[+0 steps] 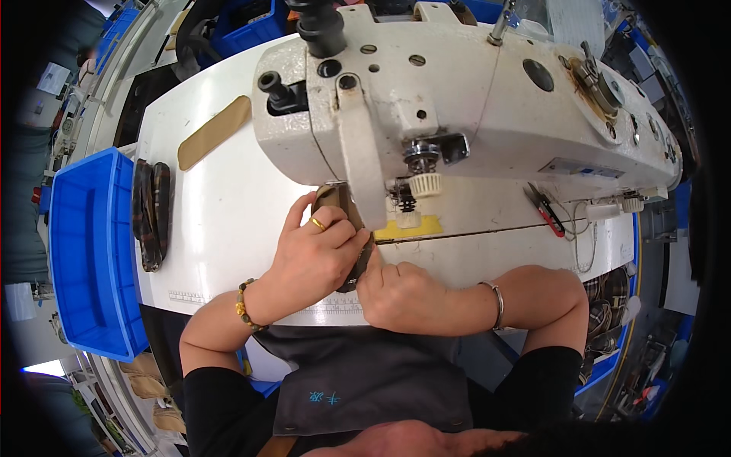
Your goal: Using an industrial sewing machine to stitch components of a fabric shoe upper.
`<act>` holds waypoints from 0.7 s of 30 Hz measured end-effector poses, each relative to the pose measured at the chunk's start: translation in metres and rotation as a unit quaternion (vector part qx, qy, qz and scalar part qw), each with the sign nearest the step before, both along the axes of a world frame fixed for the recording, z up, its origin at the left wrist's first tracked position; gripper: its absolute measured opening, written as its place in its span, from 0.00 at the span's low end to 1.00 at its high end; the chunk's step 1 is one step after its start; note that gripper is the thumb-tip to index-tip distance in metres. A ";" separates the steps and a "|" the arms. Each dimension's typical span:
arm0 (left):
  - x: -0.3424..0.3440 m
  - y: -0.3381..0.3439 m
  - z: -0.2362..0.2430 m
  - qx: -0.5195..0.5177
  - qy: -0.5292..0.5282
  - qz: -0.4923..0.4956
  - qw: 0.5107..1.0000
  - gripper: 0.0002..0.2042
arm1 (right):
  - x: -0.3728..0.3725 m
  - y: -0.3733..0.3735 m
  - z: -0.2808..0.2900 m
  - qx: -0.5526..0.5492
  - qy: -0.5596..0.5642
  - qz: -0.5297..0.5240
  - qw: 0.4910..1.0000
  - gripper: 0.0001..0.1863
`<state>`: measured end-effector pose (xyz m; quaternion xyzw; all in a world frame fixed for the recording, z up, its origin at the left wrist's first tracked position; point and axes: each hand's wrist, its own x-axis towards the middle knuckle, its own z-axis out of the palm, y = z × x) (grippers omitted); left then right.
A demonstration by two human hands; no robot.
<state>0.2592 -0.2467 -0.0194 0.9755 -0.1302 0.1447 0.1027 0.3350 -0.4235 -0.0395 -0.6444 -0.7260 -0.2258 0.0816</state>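
A brown and dark fabric piece [333,199], curved and long, lies under the head of a white sewing machine [472,99]. My left hand [316,247], with a ring on one finger, is closed over the piece's upper and middle part. Lower down, my right hand [400,297] pinches its right edge, with the thumb and fingers bent and close to the left fingers. The needle and presser foot are hidden behind the machine's front. Part of the piece is covered by my fingers.
Left on the white table [228,221] are a tan sole-shaped piece [215,133] and folded plaid fabric pieces [151,215]. A blue bin [91,259] stands beside the table. Red-handled thread snips [545,209] and loose thread lie to the right, beyond a yellow strip [419,227].
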 end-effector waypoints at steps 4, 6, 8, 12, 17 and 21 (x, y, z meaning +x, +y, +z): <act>0.000 0.001 -0.003 -0.007 0.006 -0.007 1.000 0.14 | -0.002 0.000 -0.002 -0.008 0.010 0.012 1.000 0.12; 0.002 0.002 -0.002 0.004 0.001 -0.002 1.000 0.14 | -0.002 0.000 -0.006 -0.017 0.022 0.020 0.999 0.16; 0.007 0.005 -0.002 0.015 -0.003 0.003 1.000 0.13 | 0.003 0.004 -0.008 -0.012 0.026 -0.001 1.000 0.16; 0.019 0.013 -0.005 -0.007 -0.006 0.026 1.000 0.12 | 0.017 0.015 -0.016 0.030 0.018 0.002 0.999 0.14; 0.025 0.019 -0.008 -0.017 -0.016 0.032 0.999 0.11 | 0.024 0.015 -0.016 -0.006 0.042 -0.023 0.999 0.11; 0.023 0.023 -0.009 -0.026 -0.009 0.033 0.999 0.12 | 0.041 0.012 0.010 -0.068 0.129 -0.028 0.989 0.12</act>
